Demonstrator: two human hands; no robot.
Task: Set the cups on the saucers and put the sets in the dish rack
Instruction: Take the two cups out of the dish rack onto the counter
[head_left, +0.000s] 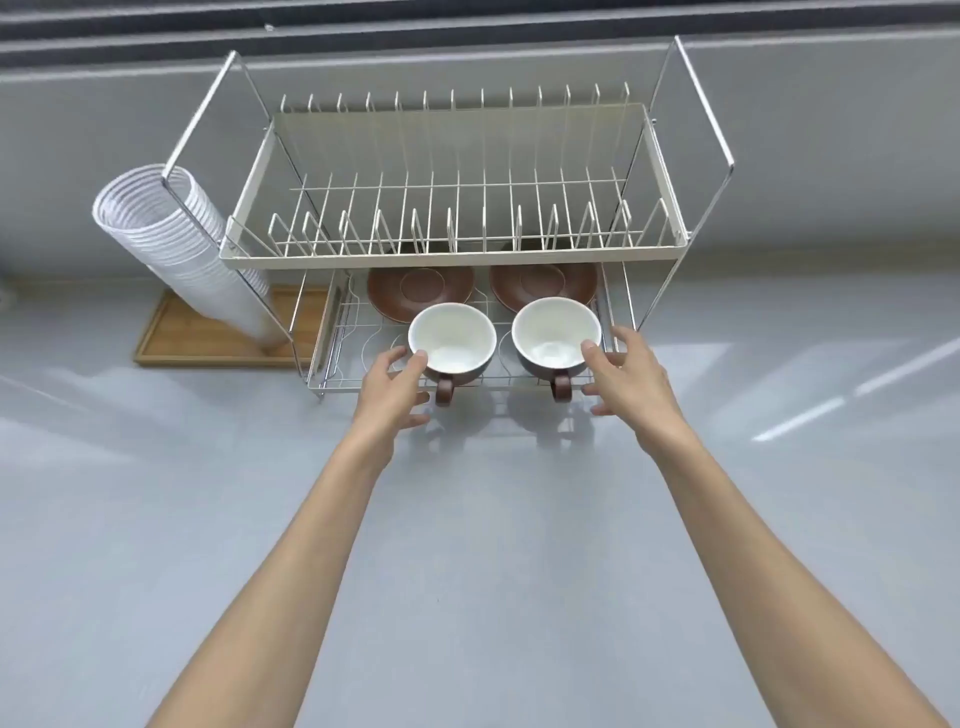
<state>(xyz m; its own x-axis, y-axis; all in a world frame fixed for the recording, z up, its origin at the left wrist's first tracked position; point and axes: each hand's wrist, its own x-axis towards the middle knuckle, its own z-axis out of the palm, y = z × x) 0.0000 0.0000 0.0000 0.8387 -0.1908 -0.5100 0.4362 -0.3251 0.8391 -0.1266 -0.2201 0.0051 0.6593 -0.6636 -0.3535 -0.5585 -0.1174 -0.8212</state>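
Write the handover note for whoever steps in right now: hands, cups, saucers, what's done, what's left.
Left hand: open, fingers touching the left cup.
Right hand: open, thumb on the right cup; neither cup looks firmly gripped.
Both cups stand upright at the front of the dish rack lower tier, handles toward you.
The left saucer and right saucer lie behind them, bare.
Done: all four pieces are in the rack.
Left: seat each cup on its saucer.
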